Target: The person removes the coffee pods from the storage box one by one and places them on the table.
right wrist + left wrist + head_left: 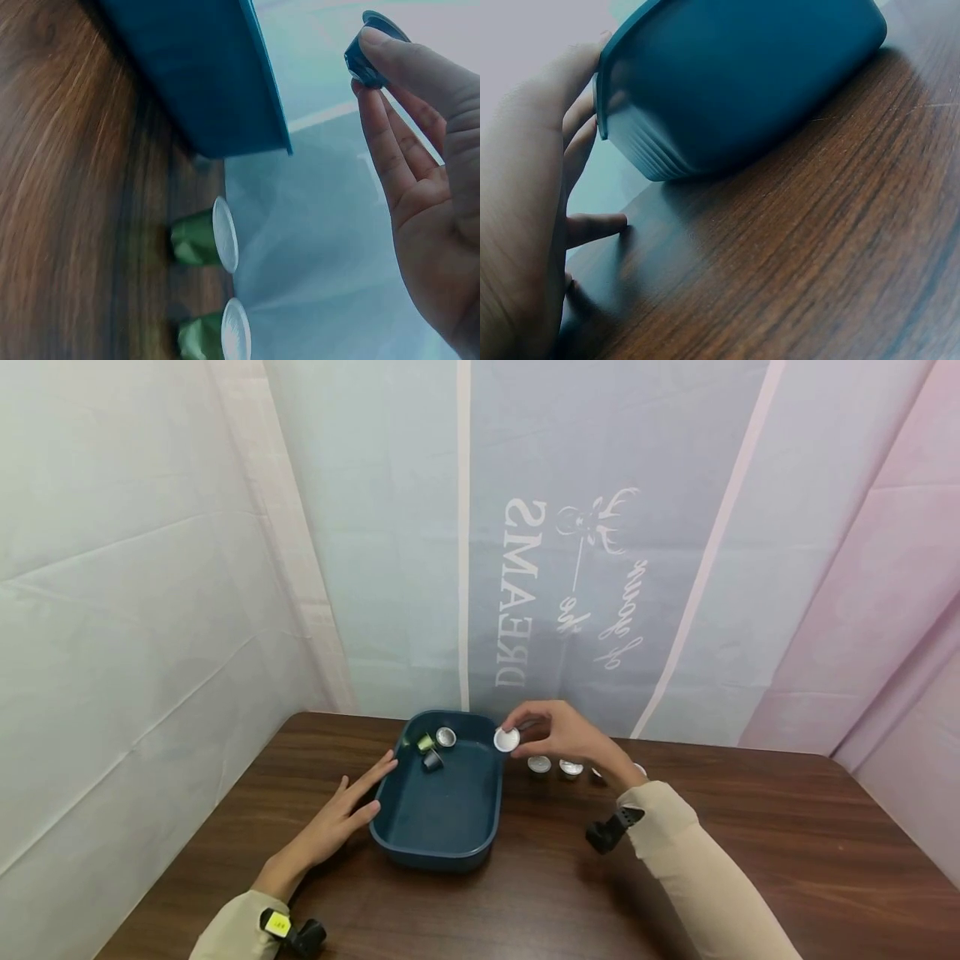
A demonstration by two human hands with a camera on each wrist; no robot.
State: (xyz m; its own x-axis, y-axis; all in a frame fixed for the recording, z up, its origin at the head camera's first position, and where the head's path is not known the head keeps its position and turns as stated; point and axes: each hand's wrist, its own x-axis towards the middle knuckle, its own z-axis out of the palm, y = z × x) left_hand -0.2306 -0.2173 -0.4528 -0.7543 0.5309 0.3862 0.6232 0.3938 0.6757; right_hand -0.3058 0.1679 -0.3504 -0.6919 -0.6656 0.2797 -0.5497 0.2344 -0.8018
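My right hand [564, 732] pinches a coffee capsule [507, 740] between thumb and fingertips, just above the right rim of a blue plastic bin [450, 806]. In the right wrist view the capsule's body [367, 60] looks blue. Inside the bin, near its far end, lie a green capsule [425, 742], a dark capsule [432, 760] and one with its silver lid up [446, 737]. With fingers extended, my left hand [336, 825] touches the bin's left rim; one of its fingertips is down on the table in the left wrist view.
Right of the bin, several capsules [539, 765] stand in a row with lids up, partly hidden by my right wrist. Two green-bodied capsules [196, 238] show close by in the right wrist view. A printed curtain [390, 568] hangs behind the wooden table [750, 827].
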